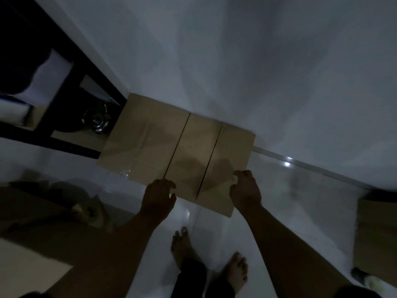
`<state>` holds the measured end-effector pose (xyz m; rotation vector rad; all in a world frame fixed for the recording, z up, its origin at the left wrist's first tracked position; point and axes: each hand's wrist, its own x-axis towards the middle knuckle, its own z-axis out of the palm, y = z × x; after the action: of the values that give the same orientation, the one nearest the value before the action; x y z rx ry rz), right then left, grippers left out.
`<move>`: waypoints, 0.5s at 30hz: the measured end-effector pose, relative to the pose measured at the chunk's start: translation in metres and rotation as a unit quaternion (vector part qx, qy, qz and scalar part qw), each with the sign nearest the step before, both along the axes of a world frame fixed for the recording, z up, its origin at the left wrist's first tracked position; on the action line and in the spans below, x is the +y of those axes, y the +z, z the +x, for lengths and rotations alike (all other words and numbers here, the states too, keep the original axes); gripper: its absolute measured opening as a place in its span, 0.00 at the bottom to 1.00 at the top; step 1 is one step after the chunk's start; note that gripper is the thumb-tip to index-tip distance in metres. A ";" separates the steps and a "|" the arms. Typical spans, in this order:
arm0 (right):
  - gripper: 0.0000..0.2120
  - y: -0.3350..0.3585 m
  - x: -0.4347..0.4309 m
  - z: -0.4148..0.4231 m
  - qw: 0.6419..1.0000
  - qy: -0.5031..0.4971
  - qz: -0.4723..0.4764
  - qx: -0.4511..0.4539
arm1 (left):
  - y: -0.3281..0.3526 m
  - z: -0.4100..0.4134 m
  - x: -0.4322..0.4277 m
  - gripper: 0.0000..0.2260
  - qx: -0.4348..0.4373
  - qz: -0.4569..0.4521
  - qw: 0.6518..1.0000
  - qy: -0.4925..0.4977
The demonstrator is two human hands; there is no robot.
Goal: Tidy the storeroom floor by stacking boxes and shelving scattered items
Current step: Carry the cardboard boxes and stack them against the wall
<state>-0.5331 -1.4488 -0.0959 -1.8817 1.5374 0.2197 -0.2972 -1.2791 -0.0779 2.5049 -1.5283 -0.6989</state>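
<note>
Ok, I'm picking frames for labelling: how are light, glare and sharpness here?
Head view: dim, bluish light; box brightest, with soft shadows on it; small glare spots on the floor; shelf nearly black; frame edges blurred.

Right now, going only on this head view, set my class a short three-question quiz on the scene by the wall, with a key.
1. True or false: the cardboard boxes stand against the wall.
2. What stands just left of the boxes in the picture? A) a dark shelf unit B) a ladder C) a bucket
3. Fill in: the left hand and the right hand are both at the boxes' ____ edge, the one closest to the person's bare feet.

Key: 1 true; 2 A; 3 near.
</note>
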 end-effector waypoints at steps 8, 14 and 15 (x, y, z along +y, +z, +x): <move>0.11 0.143 0.048 -0.038 0.990 -0.046 -0.065 -0.116 | 0.122 -0.045 0.064 0.03 0.046 -0.010 0.992 0.118; 0.08 0.239 0.093 -0.073 0.988 -0.034 -0.044 -0.144 | 0.213 -0.081 0.111 0.04 0.109 -0.047 0.974 0.193; 0.08 0.253 0.100 -0.077 0.989 -0.022 -0.041 -0.141 | 0.228 -0.087 0.119 0.04 0.118 -0.045 0.972 0.200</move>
<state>-0.6104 -1.3491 0.1569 -1.8487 1.4095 -0.1285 -0.3839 -1.1596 0.1498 2.4447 -0.9152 -0.8027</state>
